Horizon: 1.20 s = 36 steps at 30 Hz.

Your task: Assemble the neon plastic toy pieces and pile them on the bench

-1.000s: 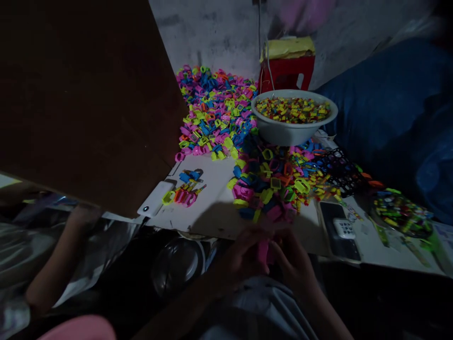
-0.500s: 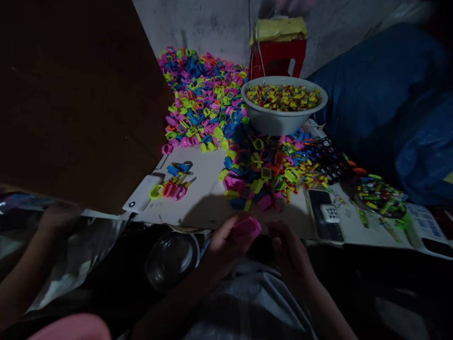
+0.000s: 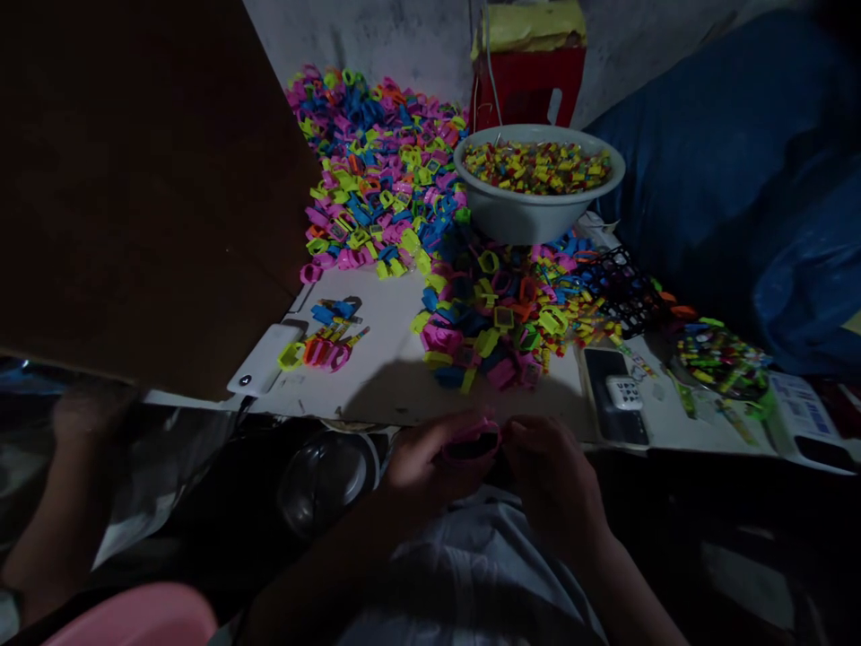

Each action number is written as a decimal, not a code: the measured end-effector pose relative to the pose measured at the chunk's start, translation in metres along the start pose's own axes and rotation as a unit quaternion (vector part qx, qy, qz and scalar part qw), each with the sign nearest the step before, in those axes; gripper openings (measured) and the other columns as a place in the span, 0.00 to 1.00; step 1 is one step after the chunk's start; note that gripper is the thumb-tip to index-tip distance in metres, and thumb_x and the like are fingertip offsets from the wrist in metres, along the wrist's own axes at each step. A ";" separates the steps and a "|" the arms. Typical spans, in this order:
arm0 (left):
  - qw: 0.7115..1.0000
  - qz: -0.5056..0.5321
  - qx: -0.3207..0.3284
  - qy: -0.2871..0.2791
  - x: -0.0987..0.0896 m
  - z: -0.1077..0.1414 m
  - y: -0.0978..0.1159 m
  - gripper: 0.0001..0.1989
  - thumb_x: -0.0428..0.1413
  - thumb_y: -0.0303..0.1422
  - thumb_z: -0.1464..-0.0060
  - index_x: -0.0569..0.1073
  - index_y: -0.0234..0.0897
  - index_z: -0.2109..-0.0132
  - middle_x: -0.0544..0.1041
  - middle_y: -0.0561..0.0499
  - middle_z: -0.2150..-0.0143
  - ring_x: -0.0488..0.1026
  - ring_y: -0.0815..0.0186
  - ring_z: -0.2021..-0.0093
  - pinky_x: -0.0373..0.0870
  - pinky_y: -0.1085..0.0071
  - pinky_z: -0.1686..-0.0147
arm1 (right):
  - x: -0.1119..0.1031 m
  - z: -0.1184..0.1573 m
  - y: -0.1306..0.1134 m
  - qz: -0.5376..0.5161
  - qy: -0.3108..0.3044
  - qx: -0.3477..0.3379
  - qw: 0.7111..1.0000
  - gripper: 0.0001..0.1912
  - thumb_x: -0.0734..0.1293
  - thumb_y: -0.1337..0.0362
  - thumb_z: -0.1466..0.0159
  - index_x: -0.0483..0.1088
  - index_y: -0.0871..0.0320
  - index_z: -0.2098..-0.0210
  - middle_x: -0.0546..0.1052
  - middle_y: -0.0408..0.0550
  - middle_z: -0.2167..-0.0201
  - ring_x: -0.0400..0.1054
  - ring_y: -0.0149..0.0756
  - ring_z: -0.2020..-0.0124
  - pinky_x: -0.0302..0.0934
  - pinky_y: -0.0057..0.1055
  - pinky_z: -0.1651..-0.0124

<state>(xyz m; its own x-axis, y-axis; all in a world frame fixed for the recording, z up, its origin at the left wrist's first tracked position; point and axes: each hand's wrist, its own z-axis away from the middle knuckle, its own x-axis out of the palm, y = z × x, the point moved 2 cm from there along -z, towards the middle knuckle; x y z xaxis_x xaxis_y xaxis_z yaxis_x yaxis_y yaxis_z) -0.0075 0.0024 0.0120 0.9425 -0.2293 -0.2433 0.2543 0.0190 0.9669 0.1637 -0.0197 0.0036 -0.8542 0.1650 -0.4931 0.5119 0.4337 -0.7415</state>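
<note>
Facing a grey wall (image 3: pixel 430 49), by the white tabletop (image 3: pixel 383 314)'s near edge, our left grip (image 3: pixel 423 462) clasped a pink plastic ring (image 3: pixel 464 460); our right grip (image 3: pixel 558 475) seemed unclear.

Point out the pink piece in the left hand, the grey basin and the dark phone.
Pink piece (image 3: pixel 471 429): head view, on its upper rim.
Grey basin (image 3: pixel 528 218): head view, on its front outer wall.
Dark phone (image 3: pixel 598 384): head view, left part of its dark face.

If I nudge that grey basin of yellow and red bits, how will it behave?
The basin is probably heavy to shove, filled close to its rim with small pieces. Its walls flare wider towards the top, so a high push may tip it. Loose coloured pieces lie close in front and would likely scatter.
</note>
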 end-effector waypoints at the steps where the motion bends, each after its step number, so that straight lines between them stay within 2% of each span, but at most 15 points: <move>1: 1.000 -0.010 -0.004 -0.001 -0.001 -0.001 0.001 0.20 0.63 0.40 0.52 0.77 0.45 0.50 0.81 0.50 0.54 0.78 0.59 0.56 0.73 0.67 0.54 | -0.001 -0.001 -0.002 0.005 -0.001 -0.010 1.000 0.06 0.62 0.70 0.34 0.63 0.54 0.58 0.75 0.47 0.61 0.70 0.33 0.62 0.63 0.30 0.62; 5: 0.998 -0.052 -0.020 -0.028 -0.005 -0.005 0.002 0.22 0.63 0.40 0.53 0.77 0.43 0.49 0.81 0.50 0.55 0.78 0.60 0.57 0.73 0.70 0.54 | -0.003 -0.004 -0.005 0.010 -0.012 -0.014 1.000 0.07 0.61 0.72 0.34 0.64 0.54 0.58 0.75 0.47 0.61 0.69 0.33 0.62 0.62 0.29 0.62; 8: 0.996 -0.058 -0.049 -0.052 -0.006 -0.008 0.000 0.24 0.63 0.41 0.53 0.76 0.42 0.48 0.80 0.49 0.53 0.77 0.59 0.54 0.73 0.70 0.55 | -0.001 -0.003 -0.007 0.044 -0.043 -0.037 0.997 0.09 0.60 0.73 0.34 0.63 0.55 0.57 0.74 0.48 0.60 0.67 0.35 0.60 0.62 0.31 0.60; 12: 0.993 0.000 -0.113 -0.040 -0.005 -0.008 -0.004 0.24 0.63 0.43 0.54 0.77 0.37 0.50 0.81 0.48 0.56 0.77 0.58 0.56 0.73 0.70 0.57 | 0.002 -0.004 -0.008 0.110 -0.108 -0.075 0.985 0.06 0.61 0.72 0.34 0.62 0.57 0.58 0.72 0.50 0.62 0.65 0.39 0.63 0.61 0.34 0.62; 15: 0.988 0.059 -0.137 -0.034 -0.005 -0.006 -0.007 0.25 0.64 0.42 0.55 0.76 0.35 0.50 0.81 0.48 0.57 0.77 0.59 0.57 0.73 0.70 0.58 | -0.003 -0.007 0.000 0.125 -0.114 -0.059 0.984 0.05 0.61 0.72 0.34 0.62 0.56 0.62 0.72 0.48 0.66 0.64 0.39 0.65 0.59 0.34 0.63; 20: 0.995 -0.014 -0.092 -0.026 -0.010 -0.003 -0.006 0.25 0.66 0.38 0.59 0.77 0.40 0.51 0.81 0.50 0.55 0.77 0.61 0.56 0.72 0.71 0.55 | -0.010 -0.004 0.008 0.036 -0.045 -0.030 0.998 0.08 0.61 0.73 0.35 0.62 0.56 0.58 0.71 0.47 0.62 0.66 0.34 0.62 0.61 0.29 0.62; 26: 0.996 -0.073 -0.038 -0.034 -0.008 -0.004 0.006 0.21 0.66 0.37 0.57 0.78 0.43 0.53 0.82 0.54 0.59 0.78 0.64 0.60 0.73 0.75 0.59 | 0.003 0.007 -0.004 -0.004 0.010 -0.019 1.000 0.09 0.61 0.75 0.35 0.62 0.55 0.59 0.71 0.46 0.61 0.66 0.31 0.62 0.60 0.28 0.62; 30: 0.994 -0.085 -0.023 -0.065 -0.008 -0.005 0.009 0.18 0.65 0.37 0.55 0.79 0.43 0.55 0.82 0.53 0.61 0.78 0.64 0.62 0.73 0.75 0.63 | 0.005 0.008 -0.003 0.009 -0.001 -0.020 1.000 0.10 0.60 0.77 0.36 0.62 0.55 0.59 0.70 0.46 0.61 0.65 0.31 0.63 0.59 0.28 0.61; 36: 0.999 -0.021 -0.011 -0.036 -0.009 0.000 -0.002 0.18 0.66 0.36 0.56 0.79 0.43 0.54 0.82 0.51 0.59 0.78 0.63 0.60 0.73 0.74 0.61 | -0.004 0.007 -0.001 0.002 -0.086 -0.030 0.996 0.11 0.58 0.77 0.35 0.62 0.56 0.57 0.70 0.50 0.59 0.66 0.34 0.59 0.62 0.30 0.59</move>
<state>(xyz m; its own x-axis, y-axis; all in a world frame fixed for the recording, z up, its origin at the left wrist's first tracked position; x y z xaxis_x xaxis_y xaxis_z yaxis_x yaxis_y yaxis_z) -0.0164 0.0043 0.0123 0.9132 -0.2988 -0.2770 0.2988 0.0288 0.9539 0.1670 -0.0271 0.0025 -0.8214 0.0140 -0.5702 0.5040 0.4858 -0.7141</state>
